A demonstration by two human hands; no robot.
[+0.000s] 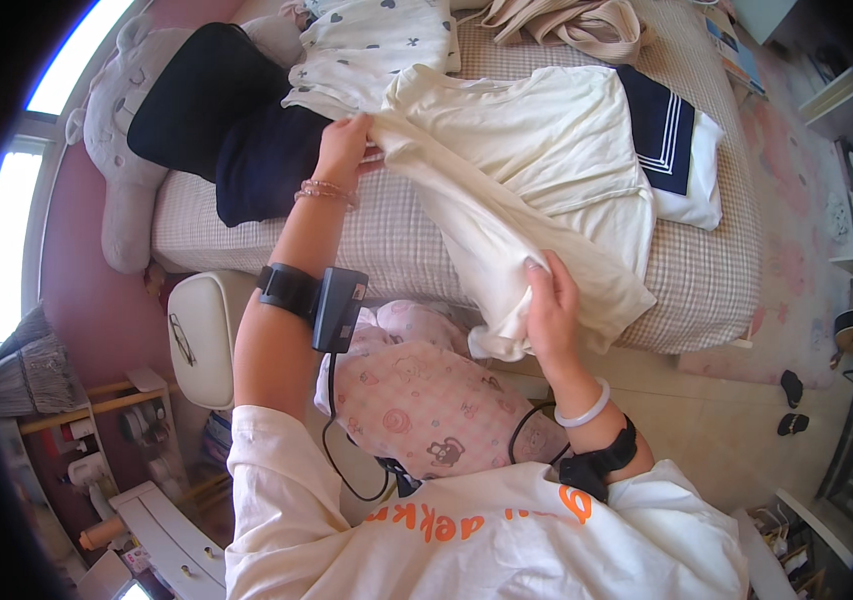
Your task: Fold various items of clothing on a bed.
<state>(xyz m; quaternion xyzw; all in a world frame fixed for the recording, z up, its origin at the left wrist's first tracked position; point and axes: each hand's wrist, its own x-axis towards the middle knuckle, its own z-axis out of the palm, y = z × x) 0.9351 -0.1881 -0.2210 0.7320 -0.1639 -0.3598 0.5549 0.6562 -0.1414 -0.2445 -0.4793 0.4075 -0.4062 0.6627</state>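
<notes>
A cream long-sleeved shirt (537,140) is spread over the near edge of the bed, its neckline toward the far side. At its left shoulder, my left hand (347,147) is closed, pinching the fabric. A strip that looks like a sleeve runs diagonally from there toward me. My right hand (552,303) grips it close to its near end, thumb on top, other fingers partly hidden beneath the cloth. Part of that end hangs below the mattress edge. Under the shirt's right side lies a folded white garment with a navy striped collar (662,135).
Left on the bed are dark folded clothes (272,160), a black cushion-like item (202,95) and a grey plush toy (117,120). Patterned white cloth (372,45) and beige knitwear (567,25) lie at the back. A cream stool-like seat (209,335) holding glasses stands near my left arm.
</notes>
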